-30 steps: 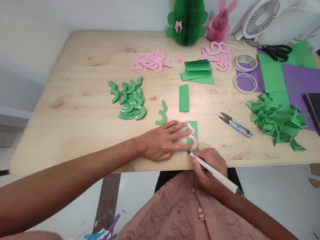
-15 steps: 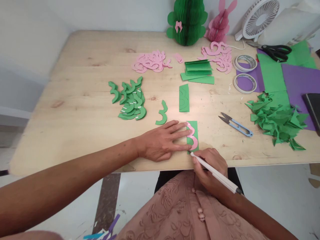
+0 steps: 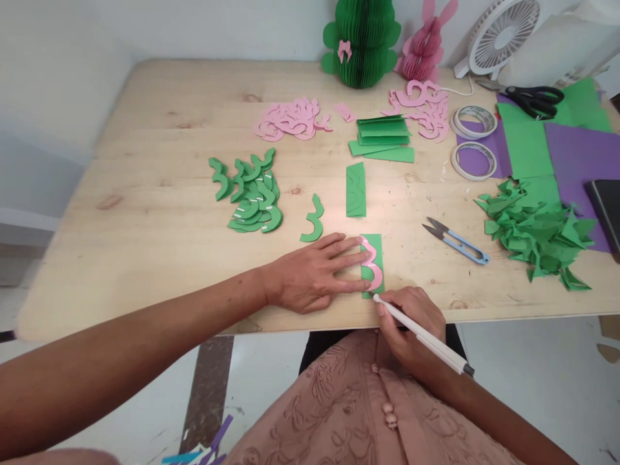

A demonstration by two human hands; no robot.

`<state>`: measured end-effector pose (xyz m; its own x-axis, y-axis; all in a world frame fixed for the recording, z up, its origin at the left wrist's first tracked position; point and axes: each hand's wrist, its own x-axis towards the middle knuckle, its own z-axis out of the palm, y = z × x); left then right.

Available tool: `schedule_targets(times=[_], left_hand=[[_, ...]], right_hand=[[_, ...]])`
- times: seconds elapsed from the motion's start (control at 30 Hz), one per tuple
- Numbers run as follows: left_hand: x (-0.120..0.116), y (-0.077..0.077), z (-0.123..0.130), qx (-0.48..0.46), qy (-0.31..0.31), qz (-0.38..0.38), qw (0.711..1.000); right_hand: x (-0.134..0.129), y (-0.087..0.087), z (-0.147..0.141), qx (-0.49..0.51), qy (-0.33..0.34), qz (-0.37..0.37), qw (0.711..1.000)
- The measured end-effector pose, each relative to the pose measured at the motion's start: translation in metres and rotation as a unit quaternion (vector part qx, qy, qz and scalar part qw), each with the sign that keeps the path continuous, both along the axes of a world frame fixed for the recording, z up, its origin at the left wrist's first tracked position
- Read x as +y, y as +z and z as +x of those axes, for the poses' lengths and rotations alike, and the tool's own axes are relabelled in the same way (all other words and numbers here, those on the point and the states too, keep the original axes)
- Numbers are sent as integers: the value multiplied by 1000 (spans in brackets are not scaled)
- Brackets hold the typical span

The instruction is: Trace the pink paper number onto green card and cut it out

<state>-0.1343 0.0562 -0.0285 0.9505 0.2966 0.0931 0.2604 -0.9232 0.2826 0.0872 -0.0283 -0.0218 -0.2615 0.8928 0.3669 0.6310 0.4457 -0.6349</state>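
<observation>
Pen [image 3: 426,337] sits slightly further right, pinched in right hand [image 3: 414,316]; splayed left hand [image 3: 310,274] presses pink cutout [image 3: 376,274], presumably against slipping.

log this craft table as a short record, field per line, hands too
left hand: fingers on pink scalloped piece, over green paper rectangle
right hand: grips white pen, nib end near rectangle's lower edge
beyond hands: green paper with scalloped outline
left side: green scalloped cutouts, piled
right side: thread snips, blades apart; green scraps
back: green honeycomb figure, pink honeycomb bunny, white fan
</observation>
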Motion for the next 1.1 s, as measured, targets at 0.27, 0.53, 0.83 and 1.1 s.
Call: schedule_targets(times=[0.27,0.53,0.83,1.1], left_hand=[[0,1,1,-5,2,2,1000],[0,2,0,3,0,5,1000],[-1,1,0,7,-2,6,1000],[-1,0,-1,0,1,6,1000]], right_hand=[[0,1,3,-6,-10,3,1000],[1,3,5,-19,-14,8,1000],[1,3,8,-26,-17,6,1000],[2,3,8,-29,-22,7,999]])
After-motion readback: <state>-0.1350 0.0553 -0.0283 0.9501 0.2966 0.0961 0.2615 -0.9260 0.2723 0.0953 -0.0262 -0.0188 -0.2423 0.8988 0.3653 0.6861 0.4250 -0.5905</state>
